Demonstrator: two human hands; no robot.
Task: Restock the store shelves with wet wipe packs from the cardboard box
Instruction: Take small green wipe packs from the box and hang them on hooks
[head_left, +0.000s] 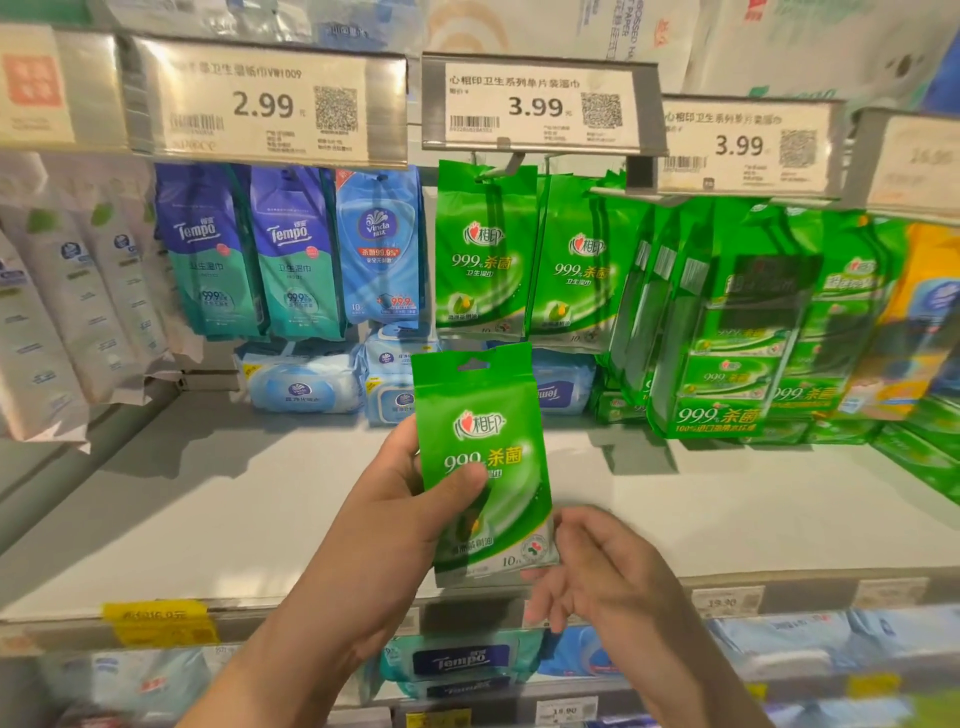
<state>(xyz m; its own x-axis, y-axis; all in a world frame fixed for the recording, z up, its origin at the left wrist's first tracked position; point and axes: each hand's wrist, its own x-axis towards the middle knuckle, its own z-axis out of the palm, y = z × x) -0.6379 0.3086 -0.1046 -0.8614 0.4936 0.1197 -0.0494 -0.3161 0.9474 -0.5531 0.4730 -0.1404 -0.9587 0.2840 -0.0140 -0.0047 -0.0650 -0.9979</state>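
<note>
At centre frame the left hand (415, 499) pinches a green wipe pack (485, 467) upright, its hang hole topmost for the peg (506, 165) above, while the right hand (587, 566), loosely curled, steadies its lower corner.

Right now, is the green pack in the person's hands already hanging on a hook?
No, the green pack is held by the left hand below the hanging packs, its hang hole free.
</note>
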